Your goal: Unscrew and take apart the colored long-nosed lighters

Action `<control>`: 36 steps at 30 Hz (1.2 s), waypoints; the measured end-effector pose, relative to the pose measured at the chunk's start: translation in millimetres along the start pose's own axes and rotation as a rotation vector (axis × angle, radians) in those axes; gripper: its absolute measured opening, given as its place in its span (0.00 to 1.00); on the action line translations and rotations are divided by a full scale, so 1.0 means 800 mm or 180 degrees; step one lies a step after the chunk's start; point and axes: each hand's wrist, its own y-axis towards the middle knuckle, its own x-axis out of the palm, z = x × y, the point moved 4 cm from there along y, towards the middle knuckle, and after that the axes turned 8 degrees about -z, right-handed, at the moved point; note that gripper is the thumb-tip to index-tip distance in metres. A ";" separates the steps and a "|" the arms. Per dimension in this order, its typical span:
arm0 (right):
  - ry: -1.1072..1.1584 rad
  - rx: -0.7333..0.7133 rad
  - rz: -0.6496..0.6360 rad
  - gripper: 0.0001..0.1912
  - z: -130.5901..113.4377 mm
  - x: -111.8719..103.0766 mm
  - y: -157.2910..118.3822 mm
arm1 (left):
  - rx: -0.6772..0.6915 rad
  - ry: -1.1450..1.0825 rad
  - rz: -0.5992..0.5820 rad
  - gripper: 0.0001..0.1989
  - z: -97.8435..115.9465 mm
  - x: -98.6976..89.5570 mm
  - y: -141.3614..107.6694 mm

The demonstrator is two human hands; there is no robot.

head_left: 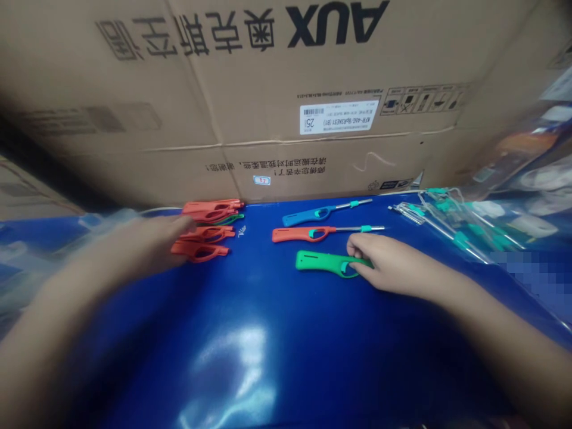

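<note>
My right hand (384, 262) is closed on the front end of a green gas lighter (317, 261), its thumb by the trigger opening; the hand hides that front end. Just beyond lie an orange lighter (299, 234) and a blue lighter (304, 215), both with metal tubes and teal parts. At the left, my left hand (163, 238) has its fingers closed at the rear end of an orange lighter casing (208, 253). More orange casings (210, 208) and a green one (232, 219) lie beside it, with no metal tubes showing.
A large cardboard box (250, 119) stands along the back of the blue tabletop (250, 298). Metal tubes with teal parts (460, 232) are piled at the right, near blurred plastic bags (545, 179). Small metal pieces (242, 231) lie by the casings. Blurred clear plastic (89, 238) is at the left.
</note>
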 end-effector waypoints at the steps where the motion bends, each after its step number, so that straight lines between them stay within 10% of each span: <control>1: 0.0064 -0.0042 0.0014 0.03 -0.003 0.001 0.000 | 0.0179 0.0137 -0.0202 0.17 0.016 0.011 -0.004; 7: 0.0202 -0.0373 0.0026 0.01 -0.034 0.012 -0.003 | 0.1799 0.0342 -0.0514 0.23 0.137 0.107 -0.041; 12: -0.0002 -0.0664 0.0003 0.03 -0.055 0.022 -0.007 | 0.2075 -0.0314 -0.0504 0.18 0.158 0.163 -0.052; 29: 0.1638 -0.0128 0.0208 0.20 -0.036 0.006 -0.001 | 0.1346 -0.1106 -0.0241 0.14 0.142 0.159 -0.041; 36: 0.0443 -0.0784 0.0118 0.08 -0.042 0.023 0.005 | 0.0858 -0.1857 -0.0283 0.15 0.130 0.160 -0.039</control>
